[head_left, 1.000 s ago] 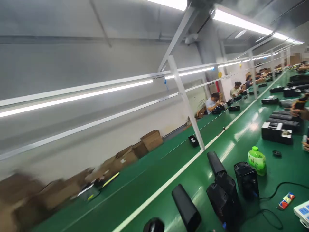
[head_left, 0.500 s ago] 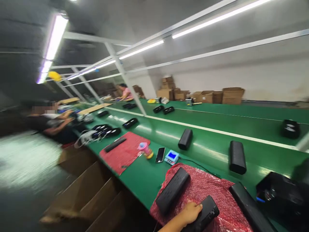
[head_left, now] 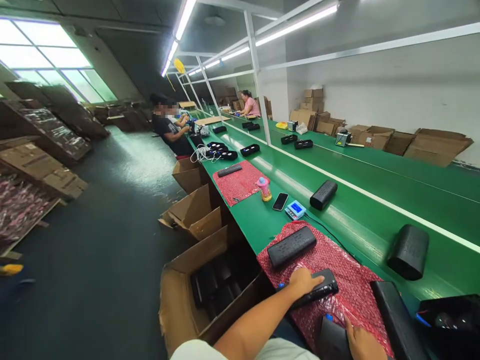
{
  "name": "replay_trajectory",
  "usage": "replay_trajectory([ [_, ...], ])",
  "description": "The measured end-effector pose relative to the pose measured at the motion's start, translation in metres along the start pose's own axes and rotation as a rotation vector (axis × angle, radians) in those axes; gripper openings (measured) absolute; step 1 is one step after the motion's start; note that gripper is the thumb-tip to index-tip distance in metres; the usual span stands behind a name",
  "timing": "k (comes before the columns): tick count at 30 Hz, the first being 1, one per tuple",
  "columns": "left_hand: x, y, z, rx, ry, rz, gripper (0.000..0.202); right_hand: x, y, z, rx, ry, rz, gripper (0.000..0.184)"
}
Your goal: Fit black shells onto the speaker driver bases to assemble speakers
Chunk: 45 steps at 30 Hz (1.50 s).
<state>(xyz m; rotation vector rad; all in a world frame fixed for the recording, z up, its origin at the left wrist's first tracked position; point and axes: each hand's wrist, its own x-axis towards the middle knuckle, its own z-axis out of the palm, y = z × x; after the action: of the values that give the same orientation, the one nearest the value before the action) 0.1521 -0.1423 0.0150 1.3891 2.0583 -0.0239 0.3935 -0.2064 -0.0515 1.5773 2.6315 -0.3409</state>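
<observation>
My left hand (head_left: 304, 281) is closed over the end of a long black speaker part (head_left: 318, 290) that lies on a red bubble-wrap mat (head_left: 345, 272) at the table's near edge. My right hand (head_left: 362, 342) rests at the bottom of the view against a dark flat piece (head_left: 332, 340) on the same mat, with only part of its fingers showing. A second long black speaker (head_left: 291, 246) lies on the mat just beyond my left hand. Another black bar (head_left: 393, 315) lies at the mat's right side.
An open cardboard box (head_left: 183, 295) with black parts stands on the floor to my left, with more boxes (head_left: 191, 212) behind it. On the green table (head_left: 258, 220) are a phone (head_left: 280, 201), a small meter (head_left: 295, 209), a bottle (head_left: 264, 189) and black speakers (head_left: 323, 194). Seated people work further along.
The view has swung from the right of the line round to the left and downward. My left hand stays on the black speaker part, and my right hand has come into view.
</observation>
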Motion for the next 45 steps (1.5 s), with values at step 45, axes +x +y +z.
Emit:
replay_trajectory([
  [45,0.121,-0.101,-0.102,0.002,0.054,0.324,0.103,-0.016,0.098,0.008,0.132,0.14,0.943,0.081],
])
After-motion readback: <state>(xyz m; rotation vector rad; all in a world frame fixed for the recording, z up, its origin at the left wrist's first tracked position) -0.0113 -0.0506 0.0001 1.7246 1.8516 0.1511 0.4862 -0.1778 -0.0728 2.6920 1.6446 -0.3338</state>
